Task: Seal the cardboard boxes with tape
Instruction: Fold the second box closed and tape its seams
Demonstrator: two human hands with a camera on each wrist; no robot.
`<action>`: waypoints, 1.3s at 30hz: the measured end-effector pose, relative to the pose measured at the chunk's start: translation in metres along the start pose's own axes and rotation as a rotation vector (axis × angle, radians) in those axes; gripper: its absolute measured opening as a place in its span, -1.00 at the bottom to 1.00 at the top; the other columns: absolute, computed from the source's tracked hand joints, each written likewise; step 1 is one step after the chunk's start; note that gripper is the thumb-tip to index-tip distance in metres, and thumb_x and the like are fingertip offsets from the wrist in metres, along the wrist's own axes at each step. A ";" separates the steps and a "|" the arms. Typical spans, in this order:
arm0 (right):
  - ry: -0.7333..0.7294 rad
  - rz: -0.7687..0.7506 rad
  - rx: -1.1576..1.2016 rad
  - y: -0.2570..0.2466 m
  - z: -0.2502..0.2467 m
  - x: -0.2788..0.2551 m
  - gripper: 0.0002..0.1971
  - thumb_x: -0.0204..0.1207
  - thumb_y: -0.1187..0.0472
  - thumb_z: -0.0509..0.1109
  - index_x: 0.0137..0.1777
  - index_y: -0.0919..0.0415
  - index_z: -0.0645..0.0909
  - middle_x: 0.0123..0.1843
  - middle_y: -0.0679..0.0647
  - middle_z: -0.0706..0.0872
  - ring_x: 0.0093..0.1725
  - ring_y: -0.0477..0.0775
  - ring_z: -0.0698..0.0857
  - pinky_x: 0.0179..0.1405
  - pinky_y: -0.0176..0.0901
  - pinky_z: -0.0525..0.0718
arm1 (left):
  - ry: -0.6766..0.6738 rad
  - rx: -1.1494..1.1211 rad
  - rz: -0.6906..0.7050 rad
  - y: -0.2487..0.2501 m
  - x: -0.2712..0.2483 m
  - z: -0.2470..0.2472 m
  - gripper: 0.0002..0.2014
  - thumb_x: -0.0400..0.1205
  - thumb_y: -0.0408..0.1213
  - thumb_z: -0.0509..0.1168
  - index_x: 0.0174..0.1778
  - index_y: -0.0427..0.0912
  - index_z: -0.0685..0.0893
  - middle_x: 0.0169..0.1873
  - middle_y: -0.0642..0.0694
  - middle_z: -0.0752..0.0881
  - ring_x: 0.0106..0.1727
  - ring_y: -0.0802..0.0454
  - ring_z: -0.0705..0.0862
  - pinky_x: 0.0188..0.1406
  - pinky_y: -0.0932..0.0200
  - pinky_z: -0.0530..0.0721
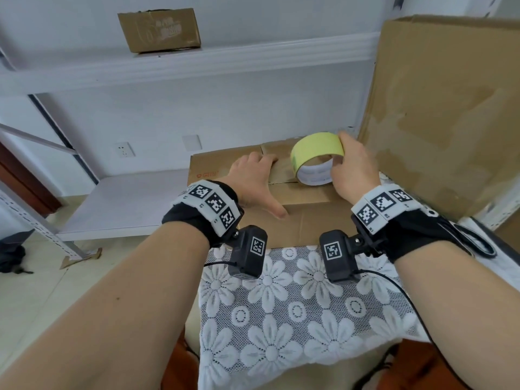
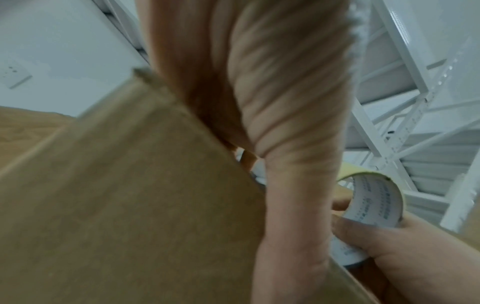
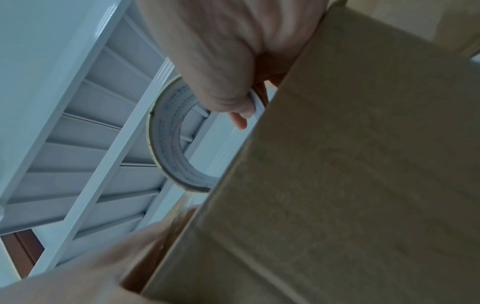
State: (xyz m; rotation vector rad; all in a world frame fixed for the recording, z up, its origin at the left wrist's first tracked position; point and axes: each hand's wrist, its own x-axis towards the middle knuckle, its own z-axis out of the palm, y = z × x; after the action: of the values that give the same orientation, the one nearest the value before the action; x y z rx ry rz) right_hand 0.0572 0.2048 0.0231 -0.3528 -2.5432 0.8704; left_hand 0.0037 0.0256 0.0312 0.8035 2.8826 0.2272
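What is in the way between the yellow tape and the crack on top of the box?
Nothing visible. The right hand grips the yellow tape roll right over the cardboard box's flap seam, while the left hand presses beside it.

White lace cloth [image 1: 281, 319] with a flower pattern covers the near surface. White metal shelving [image 1: 180, 66] runs along the wall; a wall socket [image 1: 124, 150] and a blank switch plate [image 1: 192, 142] sit between its 2 visible shelves. Dark bag [image 1: 11, 253] on the tiled floor [image 1: 42, 288], far left.
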 end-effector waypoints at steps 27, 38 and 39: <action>0.004 0.105 0.277 0.021 -0.005 0.015 -0.76 0.46 0.56 0.15 0.04 0.58 0.60 0.01 0.48 0.68 -0.16 0.22 0.60 -0.25 -0.16 0.39 | 0.028 -0.031 0.010 0.012 0.004 0.004 0.16 0.18 0.23 0.61 0.64 0.03 0.17 0.45 -0.08 0.38 0.52 -0.13 0.30 0.57 -0.09 0.17; 0.052 0.202 0.358 0.023 0.002 0.004 -0.87 0.49 0.35 0.32 -0.08 0.21 0.70 -0.05 0.25 0.75 0.00 0.27 0.68 0.07 0.11 0.66 | -0.048 0.043 -0.004 0.037 0.004 -0.003 0.10 0.22 0.16 0.63 0.57 -0.20 0.22 0.44 -0.20 0.38 0.50 -0.18 0.30 0.52 -0.03 0.24; 0.065 0.223 0.378 0.023 0.003 0.004 -0.89 0.47 0.33 0.37 -0.07 0.25 0.71 -0.01 0.28 0.76 0.05 0.29 0.69 0.12 0.17 0.66 | -0.031 0.050 0.005 0.041 0.007 0.000 0.06 0.22 0.17 0.63 0.51 -0.23 0.27 0.42 -0.19 0.40 0.47 -0.17 0.32 0.52 -0.02 0.24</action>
State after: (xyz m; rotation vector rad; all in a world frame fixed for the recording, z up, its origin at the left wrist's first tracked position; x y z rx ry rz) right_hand 0.0547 0.2218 0.0078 -0.5387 -2.2438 1.3707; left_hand 0.0188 0.0640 0.0384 0.8156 2.8676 0.1423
